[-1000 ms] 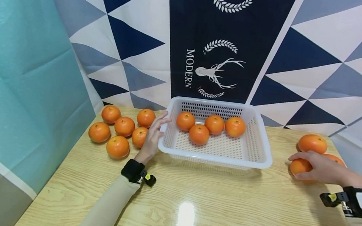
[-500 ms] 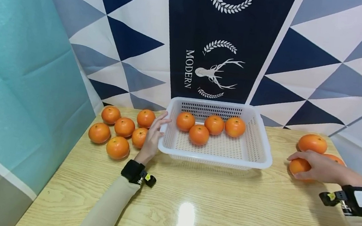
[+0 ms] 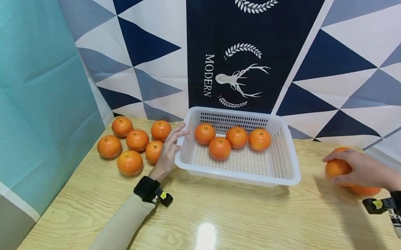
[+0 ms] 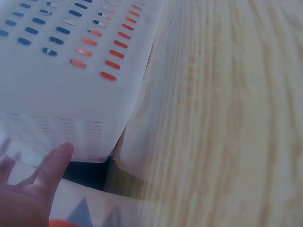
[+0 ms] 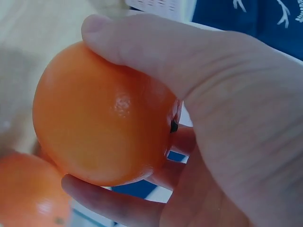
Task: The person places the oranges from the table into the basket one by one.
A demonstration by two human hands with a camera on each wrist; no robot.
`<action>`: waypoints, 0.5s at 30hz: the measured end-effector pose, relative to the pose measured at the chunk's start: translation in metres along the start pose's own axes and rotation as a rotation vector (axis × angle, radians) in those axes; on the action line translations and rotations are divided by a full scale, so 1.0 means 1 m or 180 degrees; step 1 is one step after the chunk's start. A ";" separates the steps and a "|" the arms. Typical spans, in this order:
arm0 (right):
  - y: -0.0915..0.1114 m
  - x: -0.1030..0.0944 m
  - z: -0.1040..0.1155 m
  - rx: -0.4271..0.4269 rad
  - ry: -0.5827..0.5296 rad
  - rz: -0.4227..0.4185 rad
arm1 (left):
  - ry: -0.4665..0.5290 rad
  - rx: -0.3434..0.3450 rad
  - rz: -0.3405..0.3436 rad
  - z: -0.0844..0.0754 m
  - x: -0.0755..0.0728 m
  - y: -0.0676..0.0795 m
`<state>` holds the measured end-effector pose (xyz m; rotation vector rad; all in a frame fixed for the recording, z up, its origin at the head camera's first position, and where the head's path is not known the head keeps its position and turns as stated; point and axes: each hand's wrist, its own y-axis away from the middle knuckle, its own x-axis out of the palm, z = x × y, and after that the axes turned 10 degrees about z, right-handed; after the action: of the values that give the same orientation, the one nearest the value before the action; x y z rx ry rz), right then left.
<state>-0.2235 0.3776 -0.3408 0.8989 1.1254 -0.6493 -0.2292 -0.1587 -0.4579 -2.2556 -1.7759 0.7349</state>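
Observation:
My right hand (image 3: pixel 366 170) grips an orange (image 3: pixel 337 171) at the right side of the table, raised a little above the wood. In the right wrist view the thumb lies over this orange (image 5: pixel 104 118) and the fingers curl under it. Two more oranges are by that hand: one orange (image 3: pixel 365 190) below it, the other mostly hidden behind it. With extended fingers my left hand (image 3: pixel 168 153) touches the left end of a white plastic basket (image 3: pixel 235 176). Several oranges (image 3: pixel 219 148) sit inside the basket, towards its left and back.
A group of several loose oranges (image 3: pixel 137 140) lies on the table left of my left hand. The wooden table (image 3: pixel 248 225) ends at a patterned cloth (image 3: pixel 149 53) behind the basket. A teal cloth (image 3: pixel 26 59) hangs at the left.
My right hand has lifted the orange off the table and moved slightly back, uncovering the orange below it. My left hand and the basket stay in place.

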 end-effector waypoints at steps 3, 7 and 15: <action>-0.001 -0.015 0.003 0.0121 0.0038 0.0036 | -0.0001 -0.0013 0.0002 0.000 0.000 0.000; -0.001 -0.028 0.006 0.0196 0.0019 0.0107 | 0.0018 -0.0036 0.0037 -0.005 0.000 0.001; -0.009 -0.040 0.014 0.0125 0.0036 0.0138 | 0.0003 -0.0108 0.0082 -0.042 -0.001 0.002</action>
<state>-0.2364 0.3611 -0.3034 0.9592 1.1035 -0.6332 -0.2072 -0.1537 -0.4228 -2.3043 -1.7754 0.7137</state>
